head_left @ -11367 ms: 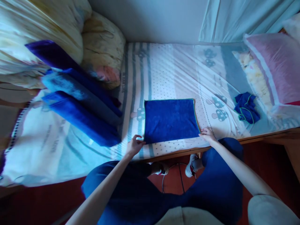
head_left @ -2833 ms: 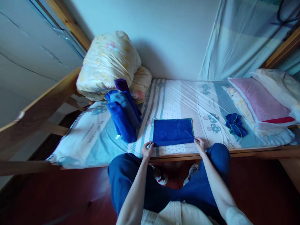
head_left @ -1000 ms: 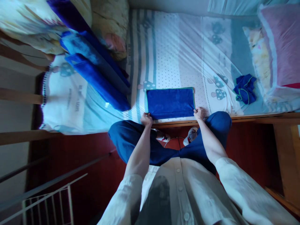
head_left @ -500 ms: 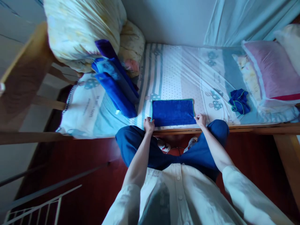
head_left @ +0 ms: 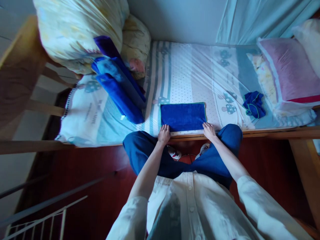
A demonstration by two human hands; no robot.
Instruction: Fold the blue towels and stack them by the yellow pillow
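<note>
A blue towel (head_left: 183,116) with a green edge lies folded into a flat rectangle on the bed's near side. My left hand (head_left: 164,134) is at its near left corner, fingertips over the edge and pressed together on the cloth. At the near right corner, my right hand (head_left: 209,130) holds the edge in the same manner; both thumbs are hidden. Off to the right lies a crumpled blue cloth (head_left: 254,104), also green-edged. Several rolled or folded blue towels (head_left: 120,90) lean together on the left.
The bed sheet (head_left: 200,73) has a mushroom pattern. Large bundled bedding (head_left: 82,30) stands at the left end, and a pink pillow (head_left: 290,70) in a clear cover at the right. A wooden bed rail (head_left: 270,134) runs along the near edge, above my knees.
Both hands have shifted inward along the towel's near edge, from its side corners. Their fingers now lie over the edge. The towel remains flat, and the view has shifted slightly.
</note>
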